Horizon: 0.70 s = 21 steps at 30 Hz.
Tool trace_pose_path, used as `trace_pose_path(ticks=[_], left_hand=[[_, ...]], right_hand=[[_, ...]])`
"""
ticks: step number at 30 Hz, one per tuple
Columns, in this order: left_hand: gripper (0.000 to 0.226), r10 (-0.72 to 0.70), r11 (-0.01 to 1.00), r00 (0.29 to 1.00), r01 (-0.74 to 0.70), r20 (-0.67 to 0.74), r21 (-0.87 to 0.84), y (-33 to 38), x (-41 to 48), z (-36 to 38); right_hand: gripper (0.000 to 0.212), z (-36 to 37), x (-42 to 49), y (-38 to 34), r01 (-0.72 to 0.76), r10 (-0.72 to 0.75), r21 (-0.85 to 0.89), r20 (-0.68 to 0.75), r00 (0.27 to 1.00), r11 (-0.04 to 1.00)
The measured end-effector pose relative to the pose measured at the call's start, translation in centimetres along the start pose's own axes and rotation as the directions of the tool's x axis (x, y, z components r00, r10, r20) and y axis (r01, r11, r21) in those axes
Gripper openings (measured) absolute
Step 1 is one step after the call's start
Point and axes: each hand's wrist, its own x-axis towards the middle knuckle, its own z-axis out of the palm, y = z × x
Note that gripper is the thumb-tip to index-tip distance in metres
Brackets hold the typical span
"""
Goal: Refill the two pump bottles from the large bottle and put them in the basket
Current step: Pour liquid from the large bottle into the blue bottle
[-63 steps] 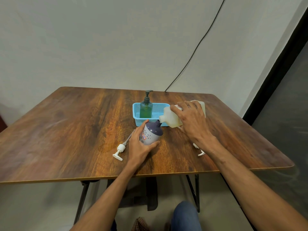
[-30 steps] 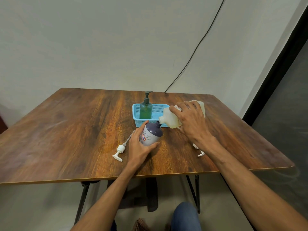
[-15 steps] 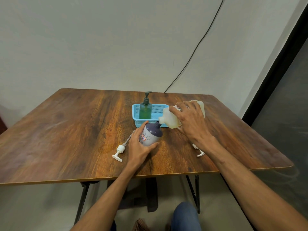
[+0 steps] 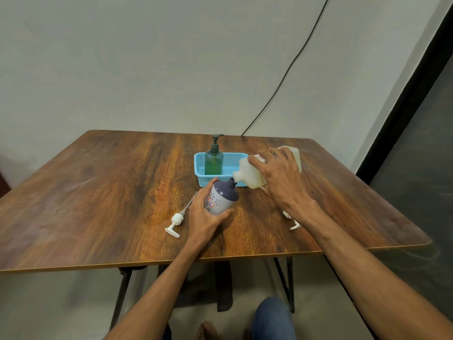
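Observation:
My left hand (image 4: pixel 204 218) grips a purple-and-white pump bottle (image 4: pixel 223 197) with its pump off, tilted toward the right on the table. My right hand (image 4: pixel 279 177) holds the large pale yellow bottle (image 4: pixel 250 175) tipped on its side, its open mouth touching the purple bottle's neck. A green pump bottle (image 4: pixel 213 159) with its pump on stands upright in the blue basket (image 4: pixel 232 160) just behind. The purple bottle's white pump (image 4: pixel 176 220) lies on the table left of my left hand.
A small white part (image 4: pixel 293 223) lies on the wooden table (image 4: pixel 98 192) under my right forearm, mostly hidden. A black cable (image 4: pixel 289 69) runs down the wall to the table's back edge. A dark panel stands to the right.
Both hands and both bottles keep the same pose. The view has shifted slightly.

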Motion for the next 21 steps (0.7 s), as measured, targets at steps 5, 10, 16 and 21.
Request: trace_pose_path(ticks=[5,10,16,21], left_hand=[[0.096,-0.011,1.0,1.0,0.011,-0.004,0.006,-0.14,-0.06,0.02],[0.096,-0.012,1.0,1.0,0.012,-0.002,0.012,-0.17,0.0,0.02],[0.094,-0.017,1.0,1.0,0.017,-0.008,0.015,-0.31,-0.04,0.05],[0.096,-0.01,1.0,1.0,0.01,-0.014,0.021,-0.27,-0.01,0.08]], right_hand=[[0.075,-0.05,-0.05,-0.03,-0.004,0.004,0.002,0.008,1.0,1.0],[0.075,-0.24,0.0,-0.05,-0.003,0.003,-0.008,0.013,1.0,1.0],[0.076,-0.27,0.04,-0.05,0.003,-0.002,-0.017,0.025,1.0,1.0],[0.077,-0.31,0.12,-0.16,0.001,0.0,-0.03,0.039,0.999,1.0]])
